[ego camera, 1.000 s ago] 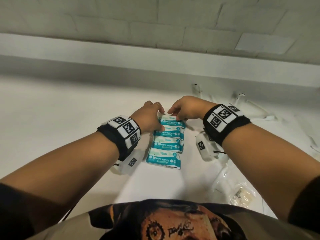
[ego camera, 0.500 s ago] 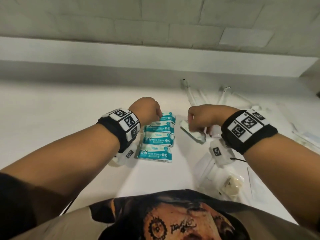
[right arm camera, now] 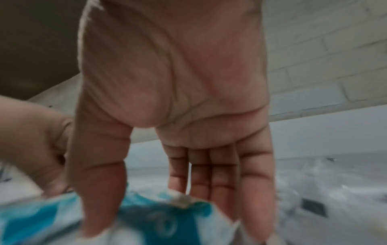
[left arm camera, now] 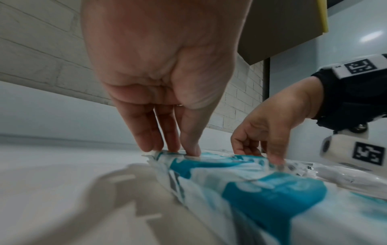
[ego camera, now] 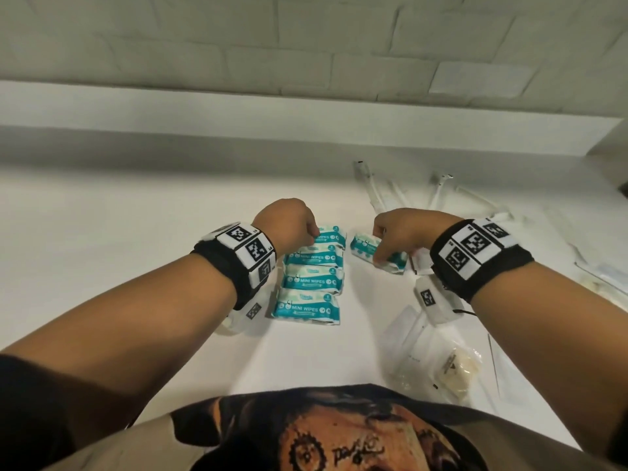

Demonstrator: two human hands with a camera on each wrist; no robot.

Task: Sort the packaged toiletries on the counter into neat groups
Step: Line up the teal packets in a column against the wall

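Both hands are down on our counter (ego camera: 136, 239): our left hand (ego camera: 289, 222) presses fingertips on the far pack of the wipes column (ego camera: 311, 277), which runs away from us, each pack lying crosswise. Just right of it, our right hand (ego camera: 404, 232) pinches a loose pack (ego camera: 365, 246), its long axis slanting toward near-right.

Wipes packs (ego camera: 307, 305) teal and white, white "MINI WIPES" lettering; pack to their right (ego camera: 363, 245) same teal/white. Tabletop (ego camera: 136, 232) plain white. Wristbands (ego camera: 238, 263) black with white panels, black square-code markers. Far wall (ego camera: 306, 45) pale grey brick pattern. Shirt (ego camera: 323, 436) tan, dark print.
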